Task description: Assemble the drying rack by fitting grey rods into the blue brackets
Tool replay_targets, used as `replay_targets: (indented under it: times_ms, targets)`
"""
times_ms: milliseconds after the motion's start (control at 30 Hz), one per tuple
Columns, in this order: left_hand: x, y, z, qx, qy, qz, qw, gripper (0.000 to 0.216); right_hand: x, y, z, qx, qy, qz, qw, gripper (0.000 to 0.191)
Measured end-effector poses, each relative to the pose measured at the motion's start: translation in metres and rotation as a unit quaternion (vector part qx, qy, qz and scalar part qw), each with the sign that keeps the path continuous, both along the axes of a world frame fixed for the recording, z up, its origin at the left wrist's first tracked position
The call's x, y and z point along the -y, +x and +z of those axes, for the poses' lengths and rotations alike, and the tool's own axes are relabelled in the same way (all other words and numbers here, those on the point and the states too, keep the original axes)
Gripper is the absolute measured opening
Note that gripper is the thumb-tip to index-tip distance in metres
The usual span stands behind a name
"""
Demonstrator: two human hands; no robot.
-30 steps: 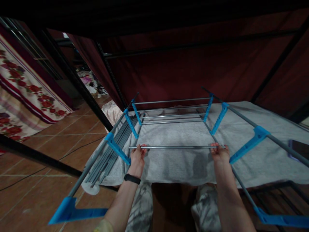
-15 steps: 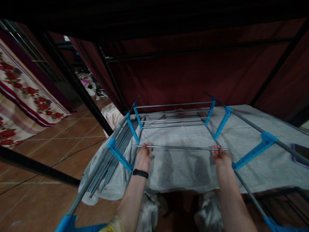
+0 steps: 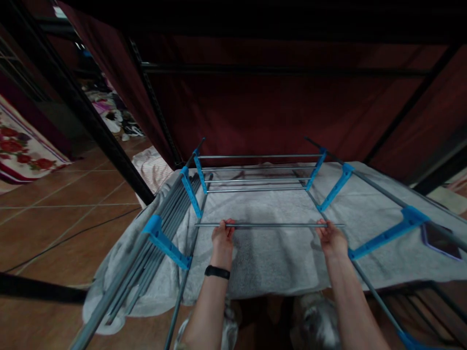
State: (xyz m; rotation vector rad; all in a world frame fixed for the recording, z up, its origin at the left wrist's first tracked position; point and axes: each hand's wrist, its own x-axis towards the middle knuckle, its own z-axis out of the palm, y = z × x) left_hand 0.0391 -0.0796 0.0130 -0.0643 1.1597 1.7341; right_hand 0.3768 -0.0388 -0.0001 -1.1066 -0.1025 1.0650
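Note:
A thin grey metal rod (image 3: 275, 225) runs level across the middle of the view, held at both ends. My left hand (image 3: 223, 236) pinches it near its left end, and my right hand (image 3: 331, 236) grips it near the right end. Around the rod stands a rack frame of grey side tubes with blue plastic brackets (image 3: 170, 243); another blue bracket (image 3: 388, 233) is to the right of my right hand. At the far end, several crossbars (image 3: 259, 181) join the left and right brackets. The held rod's tips lie close to the lower side tubes; contact cannot be made out.
Several loose grey tubes (image 3: 160, 243) lie in a bundle at the left on a grey blanket (image 3: 270, 272). A phone (image 3: 441, 240) rests at the right edge. Black metal posts (image 3: 98, 121) and a dark red curtain (image 3: 273, 112) enclose the bed-like surface.
The view has shifted, so the left side tube and tube bundle sit further left. Both hands still hold the rod, at nearly the same place between the side tubes.

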Motion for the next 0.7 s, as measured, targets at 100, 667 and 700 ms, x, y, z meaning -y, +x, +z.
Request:
replay_targets:
  times_ms: [100, 667, 700]
  targets:
    - [0.001, -0.001, 0.003, 0.011, 0.002, -0.018, 1.000, 0.017, -0.001, -0.012, 0.014, 0.012, -0.013, 0.016, 1.000, 0.017]
    - [-0.015, 0.035, 0.018, 0.031, 0.003, -0.099, 0.995, 0.028, -0.002, -0.035, 0.007, -0.031, 0.071, 0.132, 0.988, 0.012]
    - [-0.016, 0.036, 0.018, 0.028, 0.003, -0.099, 0.995, 0.028, -0.004, -0.035, 0.007, -0.032, 0.070, 0.130, 0.989, 0.011]
